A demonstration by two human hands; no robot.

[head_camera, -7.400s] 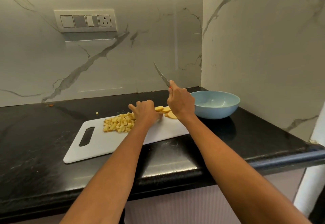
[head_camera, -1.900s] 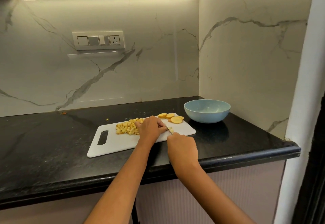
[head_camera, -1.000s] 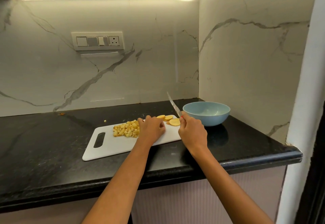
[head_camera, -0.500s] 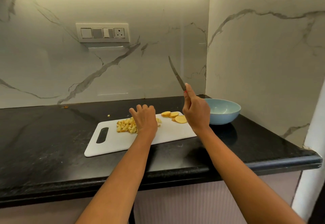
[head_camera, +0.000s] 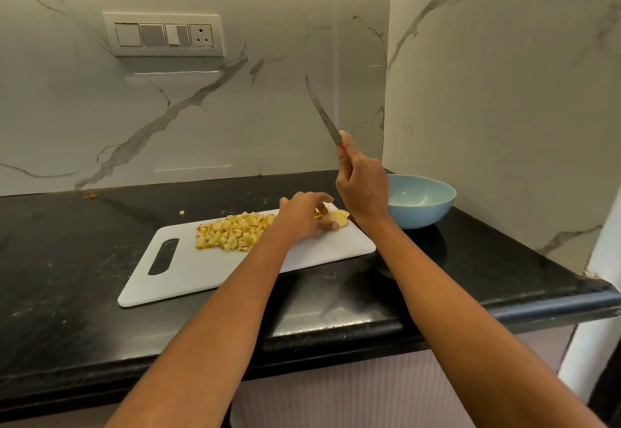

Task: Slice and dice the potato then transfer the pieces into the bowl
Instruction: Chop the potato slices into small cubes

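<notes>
- Potato, diced: a heap of small yellow potato cubes (head_camera: 235, 234) lies on the middle of the white cutting board (head_camera: 188, 273), between the board's handle slot and the left hand.
- Potato, sliced: a few round potato slices (head_camera: 337, 217) lie on the far right corner of the board, partly hidden by the left hand.
- Left hand (head_camera: 304, 216): reaches over the board, palm down, fingers curled over the slices; the thumb tip touches the near edge of one slice. The hand is taking hold of the slices.
- Right hand (head_camera: 364, 185): raised above the right end of the board, fingers wrapped around the handle of a knife (head_camera: 324, 115). The forefinger lies extended along the back of the handle. A trace of red handle shows at the fingertip.
- Knife blade: narrow and pointed, tilted up and to the left, clear of the board and the potato.
- Bowl (head_camera: 426, 205): light blue, upright on the counter just to the right of the board, behind the right hand. No potato is visible in the part of its interior that shows.
- Counter (head_camera: 67, 259): black polished stone. One stray potato cube (head_camera: 182, 213) lies on it beyond the board; a small orange scrap (head_camera: 91, 195) lies at the foot of the wall.
- Wall: white marble with grey veins, carrying a switch panel (head_camera: 164, 35) with one socket.
</notes>
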